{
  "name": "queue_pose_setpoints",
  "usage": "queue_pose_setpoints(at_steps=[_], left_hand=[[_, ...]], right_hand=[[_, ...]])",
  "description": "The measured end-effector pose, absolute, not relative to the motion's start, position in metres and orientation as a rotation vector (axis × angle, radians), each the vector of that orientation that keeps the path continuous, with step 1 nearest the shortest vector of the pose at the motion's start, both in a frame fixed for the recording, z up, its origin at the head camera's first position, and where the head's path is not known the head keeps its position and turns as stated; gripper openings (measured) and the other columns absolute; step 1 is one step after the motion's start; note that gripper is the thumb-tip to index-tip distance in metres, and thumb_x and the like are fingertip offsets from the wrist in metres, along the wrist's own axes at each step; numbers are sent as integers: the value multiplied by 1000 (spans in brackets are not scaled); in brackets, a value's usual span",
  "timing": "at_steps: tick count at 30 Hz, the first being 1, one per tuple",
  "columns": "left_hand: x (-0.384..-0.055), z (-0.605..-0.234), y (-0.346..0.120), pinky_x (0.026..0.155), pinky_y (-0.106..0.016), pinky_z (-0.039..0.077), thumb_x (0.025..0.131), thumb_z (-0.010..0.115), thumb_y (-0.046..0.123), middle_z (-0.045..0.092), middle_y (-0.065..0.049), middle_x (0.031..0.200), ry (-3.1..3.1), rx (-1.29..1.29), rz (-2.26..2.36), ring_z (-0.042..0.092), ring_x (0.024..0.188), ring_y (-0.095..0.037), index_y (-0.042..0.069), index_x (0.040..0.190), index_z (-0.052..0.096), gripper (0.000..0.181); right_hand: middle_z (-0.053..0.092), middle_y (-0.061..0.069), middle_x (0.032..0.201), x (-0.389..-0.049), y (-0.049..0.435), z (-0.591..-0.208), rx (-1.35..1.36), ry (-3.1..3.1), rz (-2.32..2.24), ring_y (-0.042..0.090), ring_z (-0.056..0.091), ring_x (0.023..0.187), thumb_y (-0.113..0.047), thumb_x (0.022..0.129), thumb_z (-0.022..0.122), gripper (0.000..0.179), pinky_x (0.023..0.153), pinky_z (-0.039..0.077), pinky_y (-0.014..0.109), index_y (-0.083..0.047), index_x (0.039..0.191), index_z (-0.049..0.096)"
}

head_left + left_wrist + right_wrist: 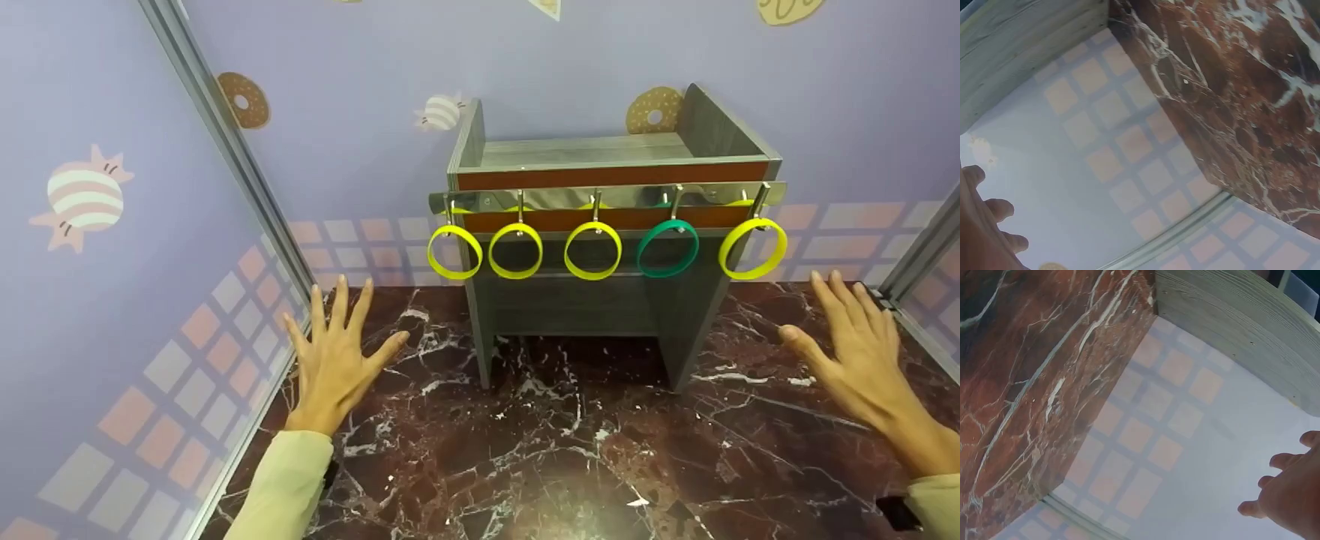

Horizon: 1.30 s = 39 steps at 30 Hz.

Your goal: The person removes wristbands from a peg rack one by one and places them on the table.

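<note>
My left hand (334, 367) is spread with straight fingers above the marbled surface, left of a grey wooden stand. It holds nothing. On the other side, my right hand (862, 360) is likewise spread and holds nothing. Between them stands the grey wooden stand (701, 300), with a metal hook rail (637, 196) across its front. From the hooks hang several yellow rings, among them one at the left end (431, 262) and one at the right end (782, 251). A green ring (640, 259) hangs second from the right. In the wrist views, fingers show at the frame edges.
A dark red marbled tabletop (525, 465) lies under the stand. Purple printed walls (337, 112) rise behind and at the sides, with a metal corner post (225, 146) at the left. The stand has an open-topped tray (585, 150) with raised side panels.
</note>
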<state>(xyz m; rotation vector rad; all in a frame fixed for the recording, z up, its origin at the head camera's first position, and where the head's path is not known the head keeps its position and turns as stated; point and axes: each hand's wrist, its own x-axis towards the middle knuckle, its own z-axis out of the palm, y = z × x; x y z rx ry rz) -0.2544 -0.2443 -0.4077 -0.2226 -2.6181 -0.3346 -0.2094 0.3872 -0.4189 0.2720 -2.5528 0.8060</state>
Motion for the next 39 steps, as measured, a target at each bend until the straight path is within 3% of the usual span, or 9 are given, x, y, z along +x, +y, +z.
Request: queue_pose_setpoints(at_steps=[8,10,13,16,18,25,30,35,39], left_hand=[[-251,-392,-230,119,-64,-21,98,53,70,11,-8,176,-2582,-227,-572,0,161,-38,27,171,20,91],[-250,-388,-226,121,-64,-18,98,55,67,14,-8,176,-2562,-245,-617,4,161,-38,27,171,20,90],[-247,-384,-221,123,-64,-14,98,58,63,19,-8,175,-2518,-270,-674,11,161,-39,26,171,23,89],[-245,-380,-217,125,-63,-10,97,60,60,22,-8,174,-2465,-297,-746,17,160,-40,24,170,26,88],[-244,-378,-215,126,-62,-6,96,60,59,25,-7,174,-2427,-316,-801,21,159,-40,23,169,28,88],[-245,-371,-207,127,-62,14,95,57,62,41,-6,167,-2284,-340,-978,38,151,-37,19,166,37,85],[-248,-366,-197,119,-63,28,95,57,67,54,-7,158,-2171,-357,-1119,48,143,-34,13,161,45,87],[-254,-360,-186,121,-59,29,96,58,68,59,-7,153,-2083,-397,-1224,50,143,-29,9,157,49,86],[-257,-355,-179,120,-56,32,97,63,53,63,-9,148,-2027,-420,-1302,54,137,-27,8,154,52,74]], right_hand=[[12,20,175,-205,378,-416,320,-2386,1159,43,1,160,-20,110,49,68,120,-11,73,-20,171,20],[16,17,175,-203,374,-417,289,-2357,1231,36,7,160,-20,111,48,66,122,-6,71,-23,171,21],[25,12,174,-202,366,-418,255,-2308,1315,23,24,156,-19,112,46,63,129,16,47,-25,171,24],[36,7,170,-202,359,-418,241,-2238,1376,14,39,146,-15,112,46,59,115,36,19,-23,169,30],[41,6,167,-203,355,-418,238,-2194,1411,15,43,145,-13,112,46,57,107,40,12,-20,167,34],[55,4,156,-208,343,-423,211,-2052,1538,13,51,139,-9,109,53,53,108,43,14,-11,162,43],[61,13,148,-213,332,-430,255,-1839,1783,15,60,131,3,104,61,54,107,47,18,-1,156,47],[64,18,143,-220,321,-437,315,-1689,1911,18,67,124,13,99,63,54,104,52,23,6,151,50],[66,21,139,-226,313,-441,336,-1647,1923,21,69,122,16,97,64,53,100,55,25,10,148,51]])
